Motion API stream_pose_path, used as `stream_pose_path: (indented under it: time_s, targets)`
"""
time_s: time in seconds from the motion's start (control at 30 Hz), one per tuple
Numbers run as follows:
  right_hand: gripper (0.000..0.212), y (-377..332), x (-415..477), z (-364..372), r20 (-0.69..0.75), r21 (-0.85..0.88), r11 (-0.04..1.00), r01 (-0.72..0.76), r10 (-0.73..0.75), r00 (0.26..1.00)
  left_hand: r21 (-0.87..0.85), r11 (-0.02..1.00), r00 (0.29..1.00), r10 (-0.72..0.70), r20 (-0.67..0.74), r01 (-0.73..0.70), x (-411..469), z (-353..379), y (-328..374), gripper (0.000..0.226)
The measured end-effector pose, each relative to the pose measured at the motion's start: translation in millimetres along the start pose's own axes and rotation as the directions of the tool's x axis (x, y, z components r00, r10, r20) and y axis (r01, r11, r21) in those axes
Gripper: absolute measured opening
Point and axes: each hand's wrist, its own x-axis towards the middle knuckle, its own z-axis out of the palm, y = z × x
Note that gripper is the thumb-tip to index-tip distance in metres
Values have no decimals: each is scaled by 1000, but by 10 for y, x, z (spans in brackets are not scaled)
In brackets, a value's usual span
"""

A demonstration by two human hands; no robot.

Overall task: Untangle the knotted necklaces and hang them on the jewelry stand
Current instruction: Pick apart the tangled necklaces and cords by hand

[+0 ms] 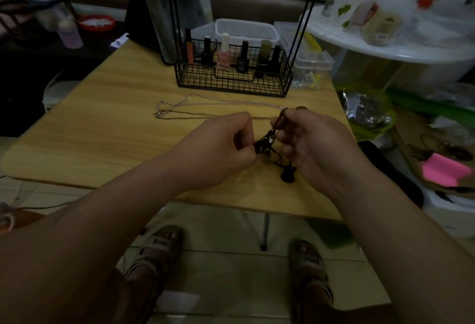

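While two hands [223, 143] [311, 143] pinch, perhaps two necklaces [264, 141] tangle.

Position: you are wearing the single head camera, sitting at the table's [108, 128] near edge.
Direction: it is facing forward and down.
Distance: it is sitting close above both forearms.

Bare forearms without sleeves; pale strapped sandals [154, 249] with dark lettering on both feet.
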Motion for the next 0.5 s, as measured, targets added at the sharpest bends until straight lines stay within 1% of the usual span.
stream_pose_path:
  time_s: [0.03,0.07,0.1,0.17,0.2,0.23,0.27,0.3,0.33,0.37,0.4,0.5]
  targets:
    - [14,-9,9,3,15,128,991,-48,47,999,-15,1000,1000,-17,-10,17,0,-7,9,12]
    - [11,-20,16,0,35,216,972,-88,82,996,-53,998,999,-39,-26,37,2,-22,14,11]
    - [8,-27,29,-11,58,274,955,-119,107,993,-110,992,997,-68,-41,63,5,-40,20,11]
    - [8,-36,48,-42,103,322,934,-153,126,987,-262,958,989,-137,-64,116,25,-71,31,12]
    - [9,-40,53,-57,119,319,935,-153,120,986,-369,919,981,-177,-74,138,42,-82,43,14]
    - [8,-43,56,-71,129,298,944,-143,108,986,-499,853,972,-223,-79,155,56,-87,58,12]
    - [6,-50,52,-83,132,263,957,-125,92,987,-627,761,961,-266,-69,166,68,-90,78,8]
    - [3,-54,52,-94,133,230,968,-104,75,988,-721,673,952,-298,-62,164,77,-96,100,5]
    - [3,-58,51,-100,134,212,973,-88,60,989,-771,617,945,-321,-63,158,82,-99,111,5]
    - [7,-58,49,-99,137,208,975,-78,50,989,-786,596,940,-336,-63,160,84,-99,111,5]
    - [11,-58,47,-94,139,212,975,-71,41,989,-782,598,934,-352,-64,172,85,-94,96,8]
    - [18,-52,52,-57,122,244,969,-34,4,993,-726,645,925,-378,-30,240,103,-65,22,17]
